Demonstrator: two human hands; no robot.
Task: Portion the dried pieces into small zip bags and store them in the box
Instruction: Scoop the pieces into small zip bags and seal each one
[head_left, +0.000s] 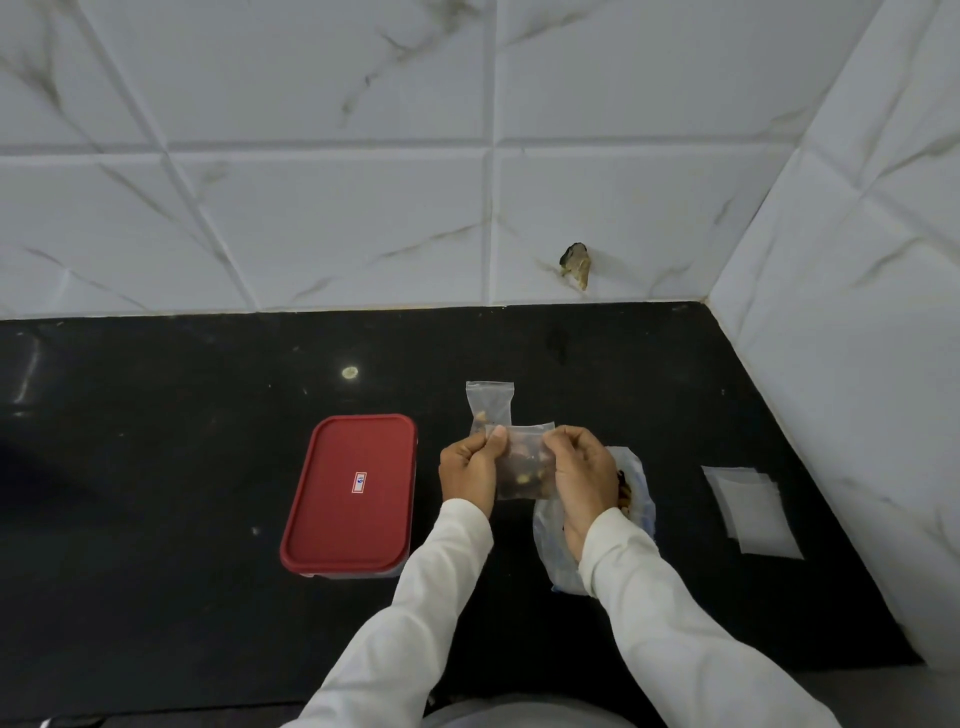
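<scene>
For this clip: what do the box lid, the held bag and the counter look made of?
Lid: likely moulded plastic, matte red, rounded raised rim. Held bag: thin clear plastic film; dried pieces show through. Counter: probably polished black stone, given faint reflections and specks.

Long, loose sleeves of plain cream-white cloth cover both arms: the left sleeve (410, 618) and right sleeve (675, 629) each end at the wrist, just behind the fingers (497, 437) (soft creases run farther back), leaving the left hand (467, 470) and right hand (584, 475) bare.
</scene>
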